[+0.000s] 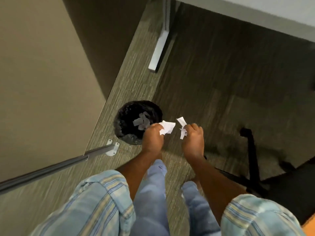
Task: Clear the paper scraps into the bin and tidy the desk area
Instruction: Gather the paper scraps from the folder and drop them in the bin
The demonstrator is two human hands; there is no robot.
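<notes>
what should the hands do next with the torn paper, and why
Probably shift both hands left over the bin and let go. The left hand pinches a torn paper piece at the rim's edge, but the right hand and its scrap hang over carpet, so dropping now would likely miss. Scraps already lie inside.

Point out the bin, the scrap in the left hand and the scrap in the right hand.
bin (pixel 122 116): head view, black liner wall.
left-hand scrap (pixel 167 127): head view, paper's middle.
right-hand scrap (pixel 182 121): head view, upper strip.

bin (pixel 127 137) mouth open, partition (pixel 42 74) beside
</notes>
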